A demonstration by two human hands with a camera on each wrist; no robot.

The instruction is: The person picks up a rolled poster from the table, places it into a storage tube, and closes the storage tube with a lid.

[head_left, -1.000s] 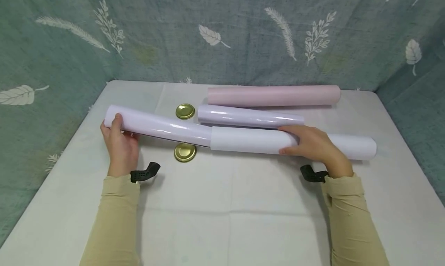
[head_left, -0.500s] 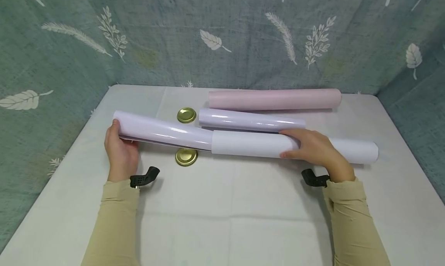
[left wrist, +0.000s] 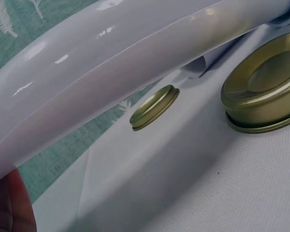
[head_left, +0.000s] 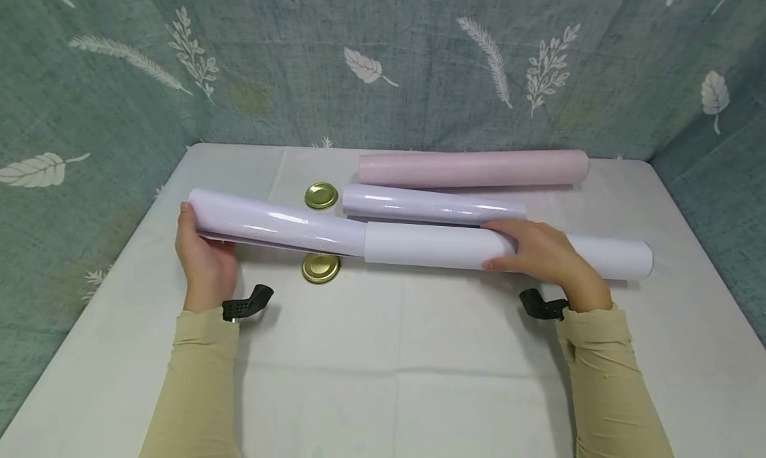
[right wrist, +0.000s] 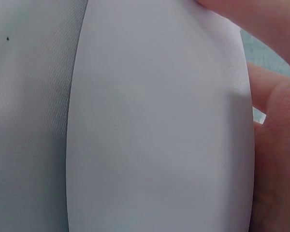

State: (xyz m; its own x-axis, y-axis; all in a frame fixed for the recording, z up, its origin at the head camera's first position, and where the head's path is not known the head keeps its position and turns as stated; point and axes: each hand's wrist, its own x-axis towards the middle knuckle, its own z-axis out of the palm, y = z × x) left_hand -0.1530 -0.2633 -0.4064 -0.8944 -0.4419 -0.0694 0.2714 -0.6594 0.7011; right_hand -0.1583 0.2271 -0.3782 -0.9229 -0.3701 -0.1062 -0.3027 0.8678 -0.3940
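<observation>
Left hand (head_left: 206,262) at the far left, cupped under the free end of the glossy lilac roll (head_left: 275,223), fingers curled up behind it, thumb out of sight. In the left wrist view only a sliver of hand (left wrist: 5,208) in the lower corner, with the roll's shiny underside (left wrist: 111,72) raised clear of the bench (head_left: 383,351).

Lilac roll slanted: left end highest, right end slid into the mouth of the matte white tube (head_left: 509,248), both on nearly one long axis running left to right across the bench. Seam between the two roughly midway between the hands.

Near the seam and left of it, two gold lids: one lid behind the roll (head_left: 321,195), one lid in front of it (head_left: 320,268), the front one partly under the roll's shadow. In the left wrist view, near lid (left wrist: 263,92) large at right, far lid (left wrist: 154,107) small beyond.

Behind the white tube, a second lilac roll (head_left: 433,204) lying parallel and just beside it; farther back, a pink roll (head_left: 473,167) also parallel, close to the patterned backdrop (head_left: 383,59).

Right hand (head_left: 538,252) draped over the white tube right of the seam, fingers curled over its far side, thumb along the near side, pinning it to the bench. Close up, fingers (right wrist: 275,140) wrapped against the tube's wall (right wrist: 159,135). Tube's open right end well beyond that hand.
</observation>
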